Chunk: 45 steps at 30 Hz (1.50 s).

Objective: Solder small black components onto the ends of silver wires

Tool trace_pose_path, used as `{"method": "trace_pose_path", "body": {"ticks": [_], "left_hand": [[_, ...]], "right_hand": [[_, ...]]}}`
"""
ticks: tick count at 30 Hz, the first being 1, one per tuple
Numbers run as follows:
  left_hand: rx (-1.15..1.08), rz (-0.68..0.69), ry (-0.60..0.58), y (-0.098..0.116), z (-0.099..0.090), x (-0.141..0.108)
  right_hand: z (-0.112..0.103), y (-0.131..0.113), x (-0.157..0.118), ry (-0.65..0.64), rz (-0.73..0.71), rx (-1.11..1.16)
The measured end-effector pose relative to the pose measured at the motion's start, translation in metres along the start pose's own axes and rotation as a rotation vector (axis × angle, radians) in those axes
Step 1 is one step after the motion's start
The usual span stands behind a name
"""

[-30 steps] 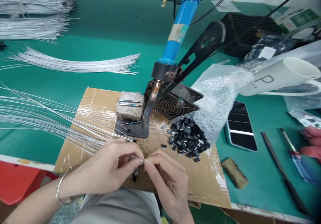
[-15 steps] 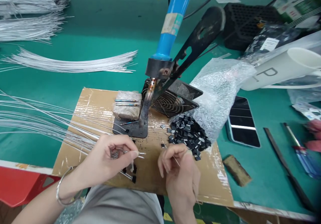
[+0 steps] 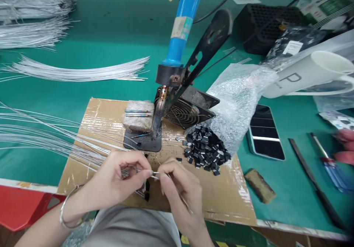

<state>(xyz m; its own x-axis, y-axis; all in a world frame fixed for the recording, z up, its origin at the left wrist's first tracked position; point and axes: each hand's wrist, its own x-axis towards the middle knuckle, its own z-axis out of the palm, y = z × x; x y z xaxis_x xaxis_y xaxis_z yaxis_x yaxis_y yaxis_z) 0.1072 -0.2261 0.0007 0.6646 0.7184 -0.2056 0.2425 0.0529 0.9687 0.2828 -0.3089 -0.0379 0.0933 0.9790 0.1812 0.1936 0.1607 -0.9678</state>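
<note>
My left hand [image 3: 121, 177] is closed, pinching thin white wires [image 3: 88, 152] between thumb and forefinger. Their short bare ends [image 3: 155, 173] stick out past the fingertips. My right hand [image 3: 184, 191] meets these ends with its thumb and forefinger; its other fingers curl around a thin solder wire [image 3: 183, 200]. Below my left hand, small black connectors [image 3: 146, 197] sit on other wire ends, partly hidden. Above both hands a blue-handled soldering iron [image 3: 181, 29] is clamped pointing down, its tip over a black metal base plate [image 3: 155, 142].
Cardboard [image 3: 221, 199] covers the work area. A heap of small black connectors [image 3: 204, 149] lies right of my hands, before a fan [image 3: 185, 114] and bubble wrap [image 3: 235, 92]. Further right are a phone [image 3: 266, 132], a brown block [image 3: 260, 185], a file [image 3: 312, 180] and a mug [image 3: 306, 73].
My right hand has moved left, from beside the black heap to the wire ends at my left fingertips. My left hand stays nearly in place. The view has shifted slightly.
</note>
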Motion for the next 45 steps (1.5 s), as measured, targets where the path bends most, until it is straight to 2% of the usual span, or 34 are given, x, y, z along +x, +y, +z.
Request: {"method": "trace_pose_path", "body": {"ticks": [4,9,11,13,15,16,18,20,26,32,45], "left_hand": [[-0.017,0.003,-0.003,0.001,0.000,-0.002],[-0.046,-0.066,0.044,0.000,0.004,-0.001],[-0.075,-0.071,0.085,0.000,0.006,0.000],[-0.077,-0.064,0.149,-0.001,0.007,0.001],[-0.060,-0.069,0.191,-0.001,0.007,0.001],[-0.054,-0.075,0.199,-0.002,0.006,0.002],[-0.055,-0.091,0.192,-0.002,0.006,0.002],[-0.077,-0.092,0.199,-0.003,0.006,0.002],[-0.086,-0.083,0.193,0.000,0.008,0.000],[-0.044,-0.045,0.208,-0.001,0.011,-0.002],[0.119,0.032,0.258,0.001,0.015,-0.002]], "right_hand": [[0.000,-0.003,0.005,-0.050,-0.111,-0.071],[0.006,-0.001,0.005,-0.012,-0.135,-0.136],[0.010,0.000,0.005,0.094,-0.096,-0.134],[0.011,0.001,0.006,0.281,0.011,-0.057],[0.009,0.001,0.009,0.444,0.116,0.131],[0.007,0.000,0.010,0.469,0.152,0.246],[0.005,0.001,0.011,0.402,0.182,0.462],[0.006,0.001,0.011,0.298,0.223,0.571],[0.017,0.004,0.004,0.228,0.241,0.374],[0.018,0.000,0.006,0.176,0.322,0.536],[0.016,0.002,0.007,0.173,0.458,0.629]]}}
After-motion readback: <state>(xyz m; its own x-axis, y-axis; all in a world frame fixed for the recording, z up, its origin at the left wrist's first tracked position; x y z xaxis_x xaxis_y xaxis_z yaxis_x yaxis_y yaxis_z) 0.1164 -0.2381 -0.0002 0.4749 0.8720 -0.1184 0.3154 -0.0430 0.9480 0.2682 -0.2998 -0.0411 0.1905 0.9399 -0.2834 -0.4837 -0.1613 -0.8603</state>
